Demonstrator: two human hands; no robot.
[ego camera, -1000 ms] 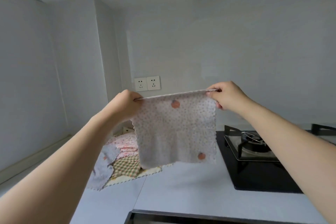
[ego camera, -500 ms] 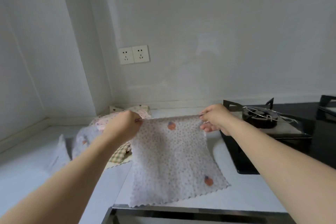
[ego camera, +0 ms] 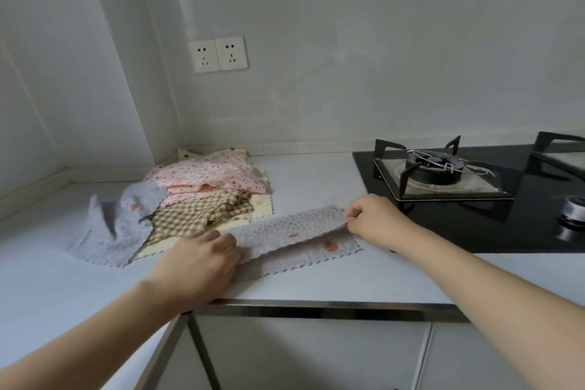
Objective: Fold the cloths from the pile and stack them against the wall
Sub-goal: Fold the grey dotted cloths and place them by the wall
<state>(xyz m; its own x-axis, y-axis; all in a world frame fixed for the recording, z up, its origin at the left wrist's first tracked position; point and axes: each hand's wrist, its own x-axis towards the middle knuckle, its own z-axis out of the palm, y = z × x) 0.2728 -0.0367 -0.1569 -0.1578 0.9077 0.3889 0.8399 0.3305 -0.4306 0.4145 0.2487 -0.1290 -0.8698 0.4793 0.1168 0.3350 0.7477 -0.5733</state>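
left hand (ego camera: pixel 202 258): grip curled, pinching | right hand (ego camera: pixel 372 215): grip pinching

Two hands (ego camera: pixel 202 260), two wall sockets (ego camera: pixel 217 54), one stove (ego camera: pixel 474 196)

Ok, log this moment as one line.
step: first fold | grey dotted cloth: doubled over on counter | left hand: holds left end | right hand: pinches right end | pile: unfolded

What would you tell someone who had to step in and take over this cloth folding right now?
Left hand: holds the left end of the grey dotted cloth on the counter.
Right hand: fingers pinch its right end.
Done: this cloth is folded over once, edges not quite aligned.
Left: finish folding it; no folded stack shows at the wall. The pile in the corner still waits.
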